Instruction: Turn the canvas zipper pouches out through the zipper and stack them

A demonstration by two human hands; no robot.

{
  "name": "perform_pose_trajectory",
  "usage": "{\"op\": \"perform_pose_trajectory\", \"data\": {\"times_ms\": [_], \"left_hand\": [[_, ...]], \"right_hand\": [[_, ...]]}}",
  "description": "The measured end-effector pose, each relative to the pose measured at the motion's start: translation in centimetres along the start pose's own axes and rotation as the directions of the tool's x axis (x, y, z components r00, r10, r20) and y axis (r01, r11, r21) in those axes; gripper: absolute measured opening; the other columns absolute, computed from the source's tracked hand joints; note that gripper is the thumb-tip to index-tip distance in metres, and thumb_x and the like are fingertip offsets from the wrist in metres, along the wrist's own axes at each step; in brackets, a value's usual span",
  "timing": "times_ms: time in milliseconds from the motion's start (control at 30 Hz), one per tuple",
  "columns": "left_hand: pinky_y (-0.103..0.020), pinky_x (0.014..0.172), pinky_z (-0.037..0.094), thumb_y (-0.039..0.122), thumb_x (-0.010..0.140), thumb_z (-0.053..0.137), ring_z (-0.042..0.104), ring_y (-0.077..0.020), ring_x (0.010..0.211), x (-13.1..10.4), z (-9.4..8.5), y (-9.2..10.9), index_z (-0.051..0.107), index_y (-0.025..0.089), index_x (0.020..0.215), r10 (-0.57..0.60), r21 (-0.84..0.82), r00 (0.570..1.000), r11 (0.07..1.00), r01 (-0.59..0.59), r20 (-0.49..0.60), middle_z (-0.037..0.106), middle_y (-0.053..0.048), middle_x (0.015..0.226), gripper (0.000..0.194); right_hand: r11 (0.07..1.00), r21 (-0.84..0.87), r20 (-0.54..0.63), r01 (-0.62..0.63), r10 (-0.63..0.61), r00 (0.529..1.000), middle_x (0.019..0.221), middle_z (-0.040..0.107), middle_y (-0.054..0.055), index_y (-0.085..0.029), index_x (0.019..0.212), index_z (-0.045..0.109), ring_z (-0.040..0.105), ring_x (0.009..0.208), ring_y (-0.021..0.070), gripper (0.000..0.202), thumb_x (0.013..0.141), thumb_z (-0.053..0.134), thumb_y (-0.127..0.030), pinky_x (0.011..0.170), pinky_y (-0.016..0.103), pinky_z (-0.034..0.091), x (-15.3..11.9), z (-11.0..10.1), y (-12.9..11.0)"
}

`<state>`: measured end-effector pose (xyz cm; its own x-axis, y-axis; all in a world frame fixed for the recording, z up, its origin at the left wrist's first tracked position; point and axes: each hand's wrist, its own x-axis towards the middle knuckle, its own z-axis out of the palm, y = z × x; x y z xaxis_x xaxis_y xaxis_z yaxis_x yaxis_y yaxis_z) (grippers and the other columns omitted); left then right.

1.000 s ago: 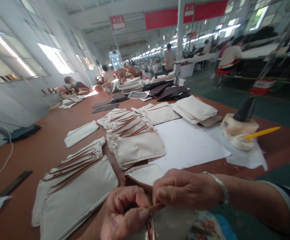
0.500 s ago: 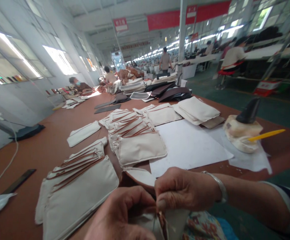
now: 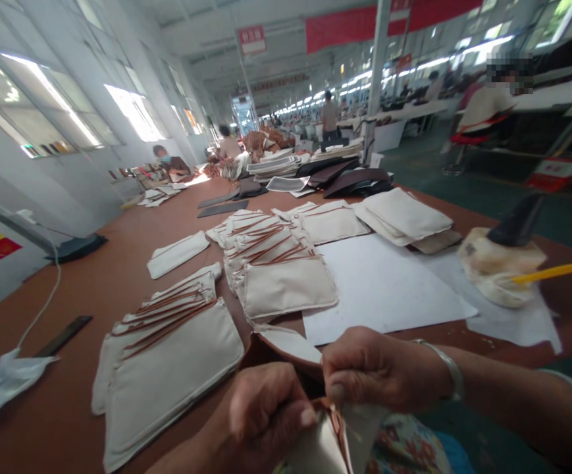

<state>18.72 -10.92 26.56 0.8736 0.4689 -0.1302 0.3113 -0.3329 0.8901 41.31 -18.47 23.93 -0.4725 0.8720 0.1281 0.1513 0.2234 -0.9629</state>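
At the near table edge, both hands grip one cream fabric piece with brown edging [image 3: 322,442], perhaps a bag or pouch part. My left hand [image 3: 270,411] is closed on its left side, thumb on top. Opposite it, my right hand [image 3: 372,368] pinches the upper edge with thumb and curled finger; a silver bangle circles that wrist. Between the hands the brown lining opens as a gap, and a white flap [image 3: 288,342] stands behind. The piece's lower part runs out of view.
Overlapping cream pieces with brown edges lie in a left stack [image 3: 177,375] and a middle stack [image 3: 288,286]. White paper [image 3: 384,283] lies right of them. A stained pot [image 3: 500,263] holds a yellow stick [image 3: 557,271]. A dark flat bar [image 3: 66,334] rests at left. Several people sit or stand farther off.
My left hand has turned and shifted right, its thumb now over the cream piece's edge. More of the brown inside shows between the hands. The whole view has swung slightly left.
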Motion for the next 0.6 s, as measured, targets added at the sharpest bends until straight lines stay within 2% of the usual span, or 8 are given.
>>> {"op": "perform_pose_trajectory", "data": {"times_ms": [33,133,200,267,400,500,567,600], "left_hand": [[-0.025,0.056,0.026,0.054,0.089,0.058,0.038,-0.0124,0.062,0.0,-0.2,0.0,0.055,0.016,0.068,0.004,-0.008,1.000,1.000,-0.004,0.009,0.045,0.001,0.066,0.044],[-0.024,0.054,0.028,0.070,0.080,0.060,0.039,-0.0134,0.063,0.3,-1.0,0.4,0.061,0.015,0.078,-0.027,-0.207,0.984,0.976,0.063,0.174,0.049,-0.001,0.069,0.055],[-0.025,0.056,0.031,0.076,0.079,0.055,0.042,-0.0151,0.067,0.7,-1.2,0.8,0.065,0.014,0.083,-0.018,-0.293,0.985,0.954,0.068,0.172,0.053,-0.004,0.074,0.063],[-0.024,0.055,0.030,0.072,0.083,0.053,0.040,-0.0139,0.063,1.2,-0.9,0.9,0.066,0.013,0.077,-0.043,-0.289,0.990,0.954,0.082,0.138,0.051,-0.003,0.070,0.061],[-0.023,0.049,0.022,0.067,0.082,0.062,0.032,-0.0094,0.054,1.5,0.2,0.2,0.059,0.013,0.069,-0.140,-0.316,0.952,0.921,0.226,0.272,0.042,0.001,0.060,0.055],[-0.022,0.049,0.024,0.065,0.082,0.064,0.038,-0.0093,0.053,1.4,0.6,-0.3,0.059,0.013,0.072,-0.137,-0.428,0.954,0.870,0.245,0.268,0.049,-0.001,0.060,0.053],[-0.021,0.049,0.025,0.062,0.080,0.068,0.041,-0.0091,0.052,1.2,0.7,-0.4,0.061,0.012,0.076,-0.163,-0.494,0.957,0.828,0.265,0.240,0.052,-0.002,0.060,0.051],[-0.020,0.049,0.026,0.060,0.078,0.071,0.041,-0.0089,0.052,1.2,0.8,-0.3,0.063,0.012,0.078,-0.182,-0.524,0.956,0.805,0.279,0.230,0.053,-0.002,0.061,0.049]], "right_hand": [[1.000,0.017,-0.009,-0.023,0.023,1.000,0.060,0.043,-0.004,-0.010,0.073,0.056,0.034,0.053,0.0056,0.051,0.094,0.055,-0.056,0.045,0.015,0.028,0.1,0.0,0.0],[0.998,0.046,-0.020,-0.035,0.036,0.999,0.060,0.039,-0.005,-0.012,0.070,0.053,0.032,0.054,0.0056,0.052,0.093,0.055,-0.058,0.044,0.014,0.026,0.6,0.4,-0.4],[0.999,0.036,-0.051,-0.018,0.020,0.999,0.063,0.040,-0.004,-0.013,0.071,0.051,0.033,0.056,0.0061,0.050,0.095,0.053,-0.056,0.046,0.015,0.028,1.0,1.0,-0.8],[1.000,-0.011,-0.160,-0.011,0.009,0.987,0.067,0.045,-0.003,-0.014,0.074,0.051,0.037,0.059,0.0071,0.047,0.099,0.047,-0.054,0.050,0.016,0.032,1.3,1.5,-1.2],[0.998,-0.051,-0.356,-0.045,0.024,0.934,0.070,0.051,-0.001,-0.016,0.083,0.050,0.045,0.059,0.0089,0.040,0.106,0.034,-0.044,0.053,0.018,0.038,1.0,1.7,-1.3],[0.939,-0.330,-0.501,0.097,-0.261,0.825,0.082,0.056,0.004,-0.016,0.093,0.054,0.053,0.072,0.0139,0.020,0.102,0.042,-0.029,0.064,0.024,0.046,-0.2,1.1,-1.5],[0.803,-0.573,-0.446,0.166,-0.475,0.759,0.087,0.058,0.007,-0.015,0.098,0.056,0.055,0.080,0.0166,0.009,0.096,0.048,-0.016,0.071,0.027,0.047,-1.1,1.0,-1.7],[0.739,-0.648,-0.376,0.187,-0.523,0.765,0.087,0.059,0.008,-0.015,0.100,0.057,0.055,0.081,0.0170,0.011,0.094,0.049,-0.011,0.072,0.027,0.047,-1.6,1.0,-1.9]]}}
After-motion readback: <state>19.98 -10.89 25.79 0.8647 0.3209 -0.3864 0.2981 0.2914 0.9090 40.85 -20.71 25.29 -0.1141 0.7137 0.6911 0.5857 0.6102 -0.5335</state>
